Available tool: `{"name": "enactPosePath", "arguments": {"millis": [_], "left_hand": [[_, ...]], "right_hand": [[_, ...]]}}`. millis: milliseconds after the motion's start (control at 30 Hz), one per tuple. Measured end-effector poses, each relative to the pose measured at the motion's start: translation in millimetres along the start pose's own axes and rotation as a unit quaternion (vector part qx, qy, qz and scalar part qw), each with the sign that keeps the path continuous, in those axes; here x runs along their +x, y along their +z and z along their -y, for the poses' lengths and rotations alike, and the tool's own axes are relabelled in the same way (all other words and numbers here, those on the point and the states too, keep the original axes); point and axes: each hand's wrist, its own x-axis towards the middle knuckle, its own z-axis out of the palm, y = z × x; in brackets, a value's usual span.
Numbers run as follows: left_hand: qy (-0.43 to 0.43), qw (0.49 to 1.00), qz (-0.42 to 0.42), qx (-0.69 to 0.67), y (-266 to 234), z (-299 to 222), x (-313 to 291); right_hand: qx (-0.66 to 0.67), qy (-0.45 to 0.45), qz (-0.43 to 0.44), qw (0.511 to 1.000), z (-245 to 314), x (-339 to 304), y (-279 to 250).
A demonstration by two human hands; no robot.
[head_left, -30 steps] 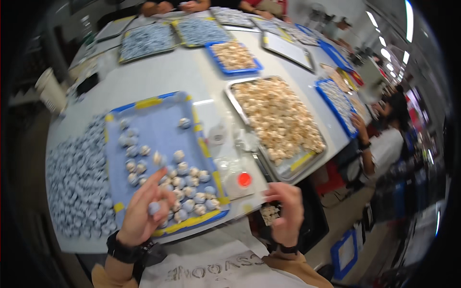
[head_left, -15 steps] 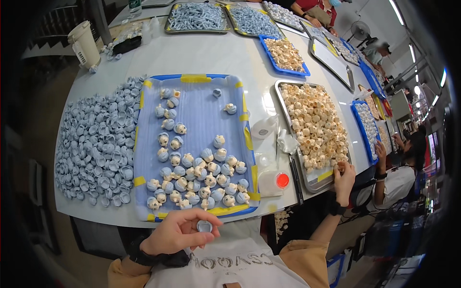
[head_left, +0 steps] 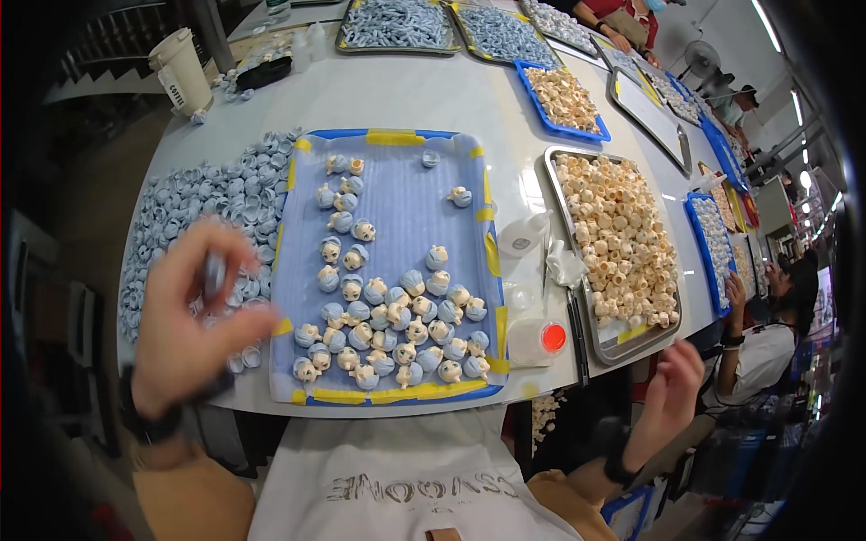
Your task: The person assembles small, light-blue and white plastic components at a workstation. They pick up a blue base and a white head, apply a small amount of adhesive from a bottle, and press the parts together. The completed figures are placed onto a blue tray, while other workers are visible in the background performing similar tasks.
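Note:
My left hand (head_left: 185, 316), smeared by motion, hovers over the left side of a heap of light-blue cup-shaped shells (head_left: 212, 194). A blue-grey shell (head_left: 215, 273) shows inside its curled fingers, with the thumb stretched apart. My right hand (head_left: 666, 397) is raised off the near right corner of a metal tray (head_left: 622, 350) of cream doll-head pieces (head_left: 622, 234); its fingers are blurred and bent, and whether they hold anything cannot be made out. Between the hands lies a blue-lined tray (head_left: 397, 234) with several small doll heads (head_left: 417, 332) wearing blue shells, mostly grouped at its near end.
A clear jar with a red top (head_left: 552, 338), a white bottle (head_left: 523, 236) and a black pen-like tool (head_left: 577, 338) lie between the trays. Farther back are a blue tray of cream parts (head_left: 564, 99), trays of blue pieces (head_left: 397, 25) and a beige cup (head_left: 180, 72). Other people sit at right.
My left hand has swung from the tray's near edge leftward and up to the shell heap. My right hand has drawn back from the cream pieces. The view has shifted slightly.

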Motion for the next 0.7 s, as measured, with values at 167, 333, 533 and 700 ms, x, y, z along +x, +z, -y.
{"name": "enactPosePath", "arguments": {"millis": [167, 333, 533, 700], "left_hand": [[0.111, 0.942, 0.032, 0.315, 33.4, 85.1, 132.3], [0.072, 0.916, 0.068, 0.388, 77.6, 80.3, 170.7], [0.023, 0.892, 0.11, 0.438, 93.5, 90.3, 186.6], [0.015, 0.891, 0.109, 0.44, 90.3, 93.3, 188.7]], "right_hand": [[0.256, -0.124, 0.291, 0.913, 56.3, -33.1, 55.6], [0.288, -0.072, 0.349, 0.889, 59.9, -44.4, 62.9], [0.297, -0.074, 0.372, 0.876, 57.3, -45.0, 68.2], [0.305, -0.083, 0.378, 0.87, 56.3, -46.7, 77.4]]}}
